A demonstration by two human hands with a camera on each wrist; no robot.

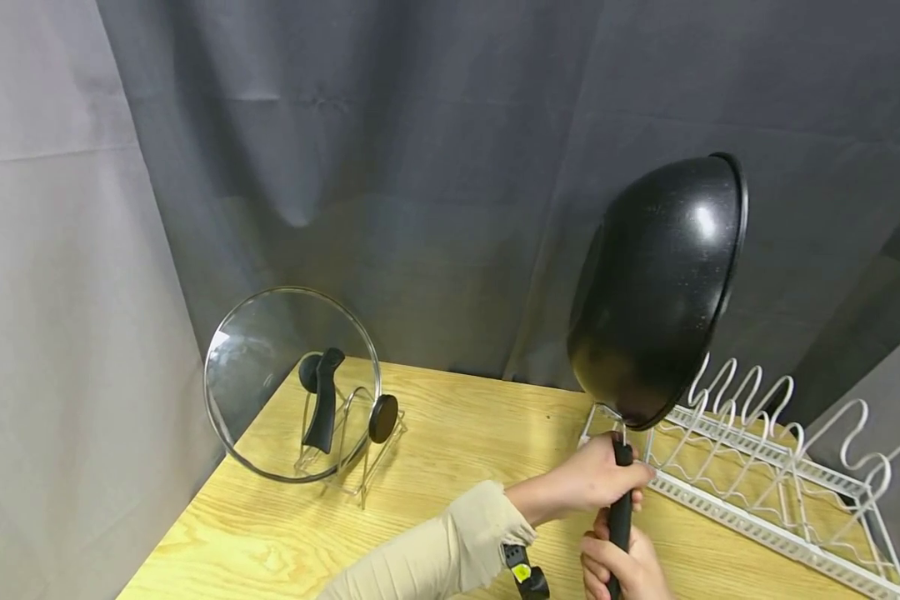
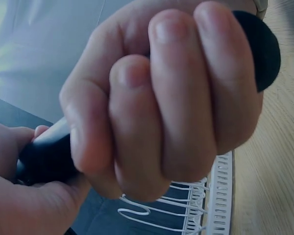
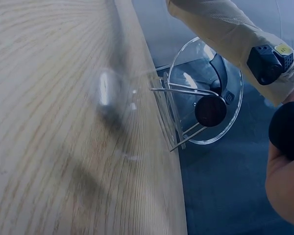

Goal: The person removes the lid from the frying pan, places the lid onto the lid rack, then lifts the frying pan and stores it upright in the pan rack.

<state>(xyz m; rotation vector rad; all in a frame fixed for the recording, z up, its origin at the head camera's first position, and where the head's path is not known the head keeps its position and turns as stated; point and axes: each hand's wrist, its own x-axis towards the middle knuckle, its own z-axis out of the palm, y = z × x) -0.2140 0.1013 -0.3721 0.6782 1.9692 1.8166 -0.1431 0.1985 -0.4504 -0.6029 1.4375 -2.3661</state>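
A black wok (image 1: 656,292) is held up on its side in the head view, its rounded underside toward the camera. My left hand (image 1: 591,473) grips its black handle (image 1: 619,529) close to the pan. Lower down the same handle, my right hand (image 1: 624,568) wraps its fingers around it. The left wrist view shows the right hand (image 2: 171,103) close up, its fingers curled, with part of the left hand (image 2: 36,205) at the lower left. In the right wrist view, the handle's rounded end (image 3: 288,129) pokes out of the right hand (image 3: 286,188).
On the wooden table (image 1: 450,450), a glass lid (image 1: 251,375) with a black handle leans upright in a wire stand (image 1: 371,467) at the left. A white wire rack (image 1: 750,523) with several upright loops lies at the right. Grey curtains (image 1: 420,167) hang behind and beside the table.
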